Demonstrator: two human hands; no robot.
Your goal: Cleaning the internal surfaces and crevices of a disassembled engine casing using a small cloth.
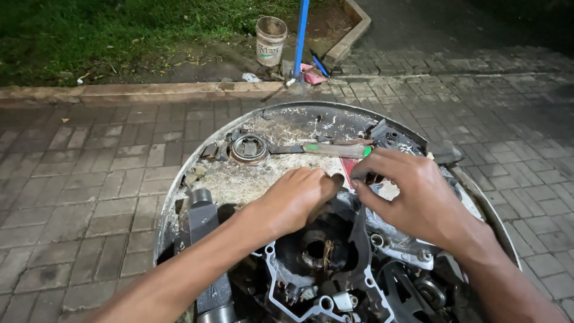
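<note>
A brick-paved ground (78, 179) fills most of the frame after dark, with a strip of grass (119, 30) across the upper left behind a low kerb (149, 93). In the centre sits a round, rusted metal tray (179, 179), its bare floor flaked and pale. Lying in the lower middle of the tray is an opened engine casing (317, 263), dark inside, its light gasket edge tracing the outline toward the bottom of the frame. A black cylindrical part (203, 221) rests at the tray's left side.

Two bare forearms enter from the bottom corners and meet above the casing at mid-frame. The left hand (296, 200) is curled into a loose fist, its fingers closed around something dark that cannot be made out. The right hand (412, 191) sits just beside it, thumb and forefinger pinched narrowly on a thin dark strip that hangs down toward the casing.

At the tray's upper edge lie a flat tool with a worn handle (332, 149) and, to its left, a round bearing ring (249, 148). Beyond the kerb, at top centre, a dirty white bucket (270, 40) stands beside a blue pole (302, 36).
</note>
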